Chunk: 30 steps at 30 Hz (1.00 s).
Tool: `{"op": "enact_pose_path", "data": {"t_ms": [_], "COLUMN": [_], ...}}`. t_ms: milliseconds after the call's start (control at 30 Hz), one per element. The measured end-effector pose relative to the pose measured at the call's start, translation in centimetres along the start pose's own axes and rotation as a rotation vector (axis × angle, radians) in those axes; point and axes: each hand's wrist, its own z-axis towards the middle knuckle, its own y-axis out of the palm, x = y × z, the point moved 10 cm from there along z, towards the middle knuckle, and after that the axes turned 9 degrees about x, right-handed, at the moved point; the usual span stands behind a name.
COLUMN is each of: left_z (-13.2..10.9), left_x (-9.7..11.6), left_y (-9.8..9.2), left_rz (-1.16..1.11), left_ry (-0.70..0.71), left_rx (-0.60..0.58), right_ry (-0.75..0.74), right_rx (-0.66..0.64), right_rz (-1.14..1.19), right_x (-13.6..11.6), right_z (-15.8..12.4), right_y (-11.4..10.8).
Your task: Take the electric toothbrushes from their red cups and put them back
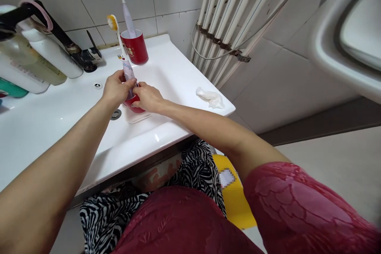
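Observation:
My left hand [117,87] pinches the pale purple handle of an electric toothbrush [129,70] with a white neck and yellow bristles, which points upward. The handle's lower end is inside a red cup [137,106] in the sink basin. Around the cup's rim and side my right hand [149,97] is closed, its fingertips close to the toothbrush. Behind both hands, a second red cup [139,49] with gold marking stands on the sink's back ledge. It holds a pale purple handle [128,18] with a thin metal tip and no brush head.
The white sink [175,53] has a drain [116,114] left of the cup. Several bottles [53,53] and a black faucet [86,56] stand at left. A crumpled tissue [210,97] lies on the right rim. White pipes [229,12] run along the wall; a yellow object [235,202] sits below.

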Motion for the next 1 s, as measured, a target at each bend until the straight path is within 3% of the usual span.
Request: {"op": "enact_pose_path", "data": {"t_ms": [133,333,400,500,600,700,833,900,1000], "left_z": [0.3,0.2,-0.2,-0.9,-1.7,-2.3,-3.3,-3.8,-5.2], "left_x": [-1.4,-0.3,-0.4,-1.4,-2.3,-1.8,-0.9,-1.1,-1.3], "left_y": [-1.1,-8.2,-10.5,-11.6,-10.3,-7.0,-4.2,-2.7,0.7], "left_rz": [-0.095,-0.399,-0.495,-0.606,-0.592,-0.597,-0.676,-0.794,-0.98], "left_ry": [-0.042,-0.04,-0.062,-0.153,-0.253,-0.283,-0.302,-0.396,-0.607], "left_rx": [0.119,0.497,0.578,0.591,0.518,0.317,0.166,0.065,-0.198], "right_ry": [0.006,0.067,0.117,0.115,0.139,0.143,0.265,0.369,0.538], "right_rx": [0.002,0.012,-0.001,0.004,0.16,0.253,0.062,0.019,0.013], "right_rz": [0.002,0.052,0.089,0.145,0.353,0.723,1.151,1.296,1.516], "right_x": [0.4,1.3,1.4,0.9,0.4,-1.2,-3.5,-3.4,-2.1], "right_z": [0.4,0.5,0.2,0.3,1.2,2.7,4.5,4.9,4.8], "right_y": [1.2,1.3,1.3,0.7,-2.1,-4.5,-2.9,-1.8,-0.5]}}
